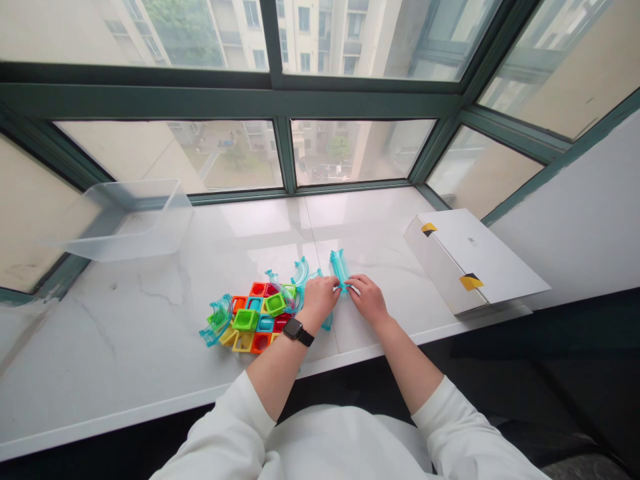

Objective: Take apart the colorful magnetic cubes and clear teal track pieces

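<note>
A straight, clear turquoise track piece [339, 265] points away from me on the white marble sill. My left hand [323, 295] pinches its near end from the left, fingertips closed. From the other side my right hand [367, 297] grips the same end with fingers bent together. Just left of my left hand lie several colourful square blocks [254, 305] in red, green, yellow and blue. Curved turquoise track pieces [301, 271] rest on and around them, and another curved track [217, 321] sits at the pile's left end. My left forearm covers part of the pile.
A clear plastic bin [135, 230] stands at the back left of the sill [125, 333]. To the right lies a white box [475, 257] with yellow-and-black tape. Green-framed windows [287, 153] border the back, and the sill's front edge runs close to my body.
</note>
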`<state>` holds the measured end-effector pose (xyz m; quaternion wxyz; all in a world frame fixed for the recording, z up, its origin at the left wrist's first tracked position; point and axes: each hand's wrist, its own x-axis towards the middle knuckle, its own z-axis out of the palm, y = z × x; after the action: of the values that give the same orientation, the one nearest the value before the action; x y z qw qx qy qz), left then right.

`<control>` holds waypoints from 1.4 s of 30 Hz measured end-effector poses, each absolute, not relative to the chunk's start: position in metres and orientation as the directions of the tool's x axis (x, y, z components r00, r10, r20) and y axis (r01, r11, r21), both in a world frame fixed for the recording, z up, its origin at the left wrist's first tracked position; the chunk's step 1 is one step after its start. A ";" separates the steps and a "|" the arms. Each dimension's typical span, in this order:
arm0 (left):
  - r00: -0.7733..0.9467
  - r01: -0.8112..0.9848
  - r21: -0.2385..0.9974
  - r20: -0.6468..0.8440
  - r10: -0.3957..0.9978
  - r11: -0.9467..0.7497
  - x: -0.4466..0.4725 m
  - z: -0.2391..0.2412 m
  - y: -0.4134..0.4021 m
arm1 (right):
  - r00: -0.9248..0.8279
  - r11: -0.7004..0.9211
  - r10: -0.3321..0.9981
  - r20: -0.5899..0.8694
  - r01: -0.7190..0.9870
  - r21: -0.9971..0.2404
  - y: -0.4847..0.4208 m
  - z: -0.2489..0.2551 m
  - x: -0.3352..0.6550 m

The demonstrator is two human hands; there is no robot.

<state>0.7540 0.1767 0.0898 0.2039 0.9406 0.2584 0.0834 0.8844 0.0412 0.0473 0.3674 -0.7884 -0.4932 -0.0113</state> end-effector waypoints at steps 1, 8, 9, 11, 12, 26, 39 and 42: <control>0.852 0.453 0.427 0.052 0.521 -0.783 0.754 0.090 0.177 | 0.514 -0.243 0.770 0.380 0.785 -0.569 0.041 0.048 0.884; 0.854 0.453 0.429 0.044 0.519 -0.782 0.754 0.090 0.176 | 0.514 -0.249 0.774 0.370 0.784 -0.569 0.041 0.049 0.884; 0.854 0.453 0.430 0.043 0.518 -0.781 0.754 0.091 0.176 | 0.516 -0.253 0.775 0.365 0.783 -0.569 0.041 0.050 0.884; 0.855 0.452 0.433 0.040 0.518 -0.779 0.754 0.092 0.176 | 0.519 -0.261 0.778 0.354 0.780 -0.569 0.041 0.051 0.884; 0.854 0.453 0.436 0.039 0.519 -0.778 0.754 0.093 0.176 | 0.521 -0.265 0.778 0.351 0.778 -0.570 0.040 0.052 0.883; 0.836 0.189 0.659 0.281 0.472 -0.728 0.651 0.129 0.145 | 0.744 -0.307 0.577 0.337 0.580 -0.755 -0.019 0.032 0.843; 0.495 0.542 0.602 0.336 0.802 -0.586 0.472 0.087 0.164 | 0.581 -0.273 0.777 0.240 0.656 -0.704 -0.005 0.039 0.811; 0.415 0.602 0.555 0.396 0.819 -0.574 0.461 0.078 0.173 | 0.563 -0.276 0.792 0.236 0.675 -0.684 -0.002 0.037 0.808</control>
<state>0.4611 0.1735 0.0782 0.1658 0.8247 0.4308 0.3267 0.8080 -0.0020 0.0366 0.3865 -0.7951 -0.4612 0.0758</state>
